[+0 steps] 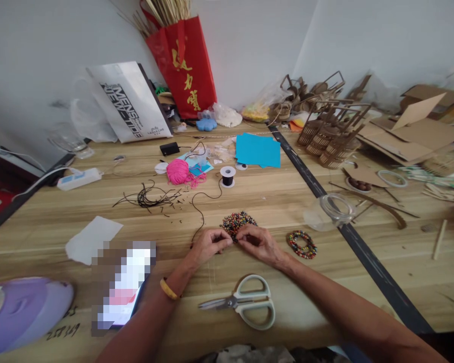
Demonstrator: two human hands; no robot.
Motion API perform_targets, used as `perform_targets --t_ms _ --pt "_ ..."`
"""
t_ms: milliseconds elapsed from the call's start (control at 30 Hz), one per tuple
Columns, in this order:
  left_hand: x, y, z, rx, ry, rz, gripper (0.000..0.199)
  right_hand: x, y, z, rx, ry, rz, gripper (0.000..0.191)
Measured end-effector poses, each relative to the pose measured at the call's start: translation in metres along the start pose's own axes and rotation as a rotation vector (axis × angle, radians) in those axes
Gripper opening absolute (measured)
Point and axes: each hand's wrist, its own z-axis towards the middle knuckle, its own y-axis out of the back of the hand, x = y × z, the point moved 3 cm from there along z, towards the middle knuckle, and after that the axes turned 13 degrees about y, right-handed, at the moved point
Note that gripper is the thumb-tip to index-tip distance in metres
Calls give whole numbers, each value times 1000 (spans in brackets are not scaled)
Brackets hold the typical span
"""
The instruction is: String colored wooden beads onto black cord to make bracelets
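Note:
Both my hands meet at the near edge of a pile of small multicoloured beads (239,220). My left hand (209,244) is closed in a pinch on a thin black cord (201,212), which runs to it from a spool (228,177). Thumb and forefinger of my right hand (260,244) are pinched together beside the left fingertips; what they hold is too small to make out. To the right lies a coiled string of beads (301,245). Scissors with pale handles (255,302) rest just in front of me, blades pointing left.
A lit phone (126,285), white paper (94,240) and a purple object (26,315) lie left. Beyond are cut black cords (147,195), pink yarn (178,171) and blue sheets (258,150). Clear tape-like rings (336,209) and woven baskets (329,133) stand right.

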Motion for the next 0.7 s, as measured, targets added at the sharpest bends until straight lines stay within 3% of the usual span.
perform_targets --t_ms 700 --pt "2 0 1 -10 1 16 25 2 1 1 2 -25 -7 7"
